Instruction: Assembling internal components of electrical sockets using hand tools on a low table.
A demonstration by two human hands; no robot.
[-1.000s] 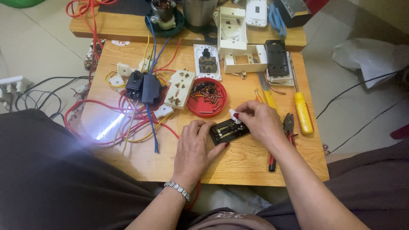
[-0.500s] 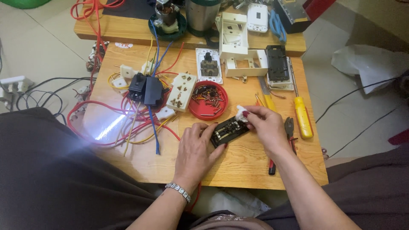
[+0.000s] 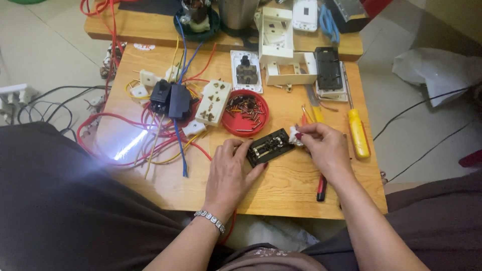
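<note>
A black socket module point(image 3: 269, 147) with metal contacts lies on the wooden table point(image 3: 286, 193), tilted up to the right. My left hand point(image 3: 228, 173) lies flat beside it, fingertips gripping its left end. My right hand point(image 3: 324, 148) pinches a small white part point(image 3: 292, 136) against the module's right end. A red round lid point(image 3: 246, 106) full of screws sits just behind the module.
A white multi-socket point(image 3: 213, 102), black adaptors point(image 3: 170, 99) and tangled red, blue and yellow wires point(image 3: 160, 140) lie at left. A yellow-handled screwdriver point(image 3: 358, 131), red-handled tool point(image 3: 321, 188), white switch frames point(image 3: 291, 70) and a black module point(image 3: 329, 68) sit right and behind. Cables run over the floor.
The view has shifted slightly. My right hand with the white part has stayed pressed at the module's right end; my left hand keeps its hold.
</note>
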